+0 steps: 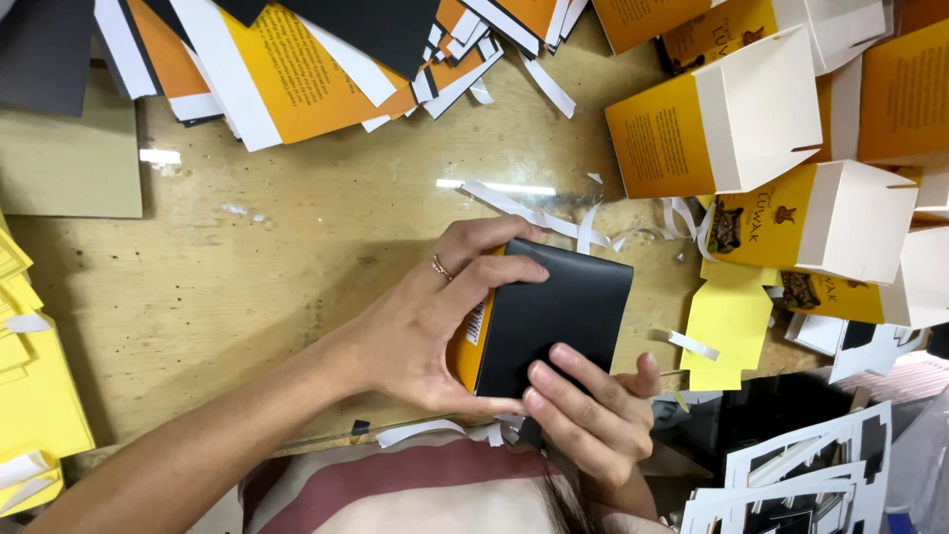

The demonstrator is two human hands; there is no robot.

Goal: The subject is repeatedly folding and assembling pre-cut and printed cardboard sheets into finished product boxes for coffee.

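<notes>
A small carton [554, 311] with a black face and an orange side is held just above the wooden table's near edge. My left hand [435, 321] wraps around its orange left side, thumb under the bottom edge and fingers over the top corner; a ring is on one finger. My right hand [588, 410] presses its fingers on the lower part of the black face from below.
Flat orange, white and black carton blanks [297, 59] are piled at the far left. Folded orange-and-white cartons [751, 119] crowd the far right. Yellow sheets [30, 396] lie at the left edge, a yellow cut-out [727, 321] and white paper strips [514, 203] beside the carton. Black-and-white blanks [801, 475] sit near right.
</notes>
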